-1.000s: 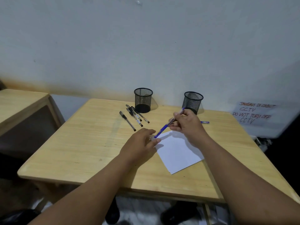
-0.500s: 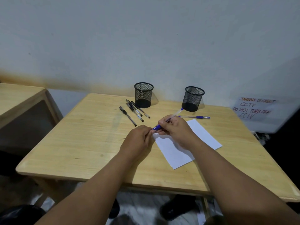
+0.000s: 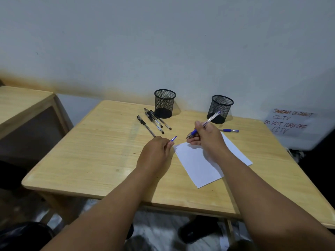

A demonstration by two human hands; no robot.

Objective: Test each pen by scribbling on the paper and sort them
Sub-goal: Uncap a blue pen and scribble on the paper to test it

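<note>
The right hand (image 3: 206,136) is closed around a blue-gripped pen with a clear barrel (image 3: 204,125), its uncapped tip pointing down and left, just above the far left corner of the white sheet of paper (image 3: 199,163). The left hand (image 3: 155,153) pinches a small blue pen cap (image 3: 173,138) between its fingertips, just left of that same corner. Cap and pen tip are near each other but apart.

The paper lies flat on the light wooden counter (image 3: 101,153), partly under the right forearm. Beyond the paper's far edge lies a second blue pen (image 3: 229,130), capped and resting on the counter. Farther back from the paper stand two black wire-mesh pen cups: one (image 3: 219,109) behind the right hand, the other (image 3: 164,103) to the far left of the paper. Four black-capped clear pens (image 3: 154,121) lie in a loose row between that left cup and the left hand.
</note>
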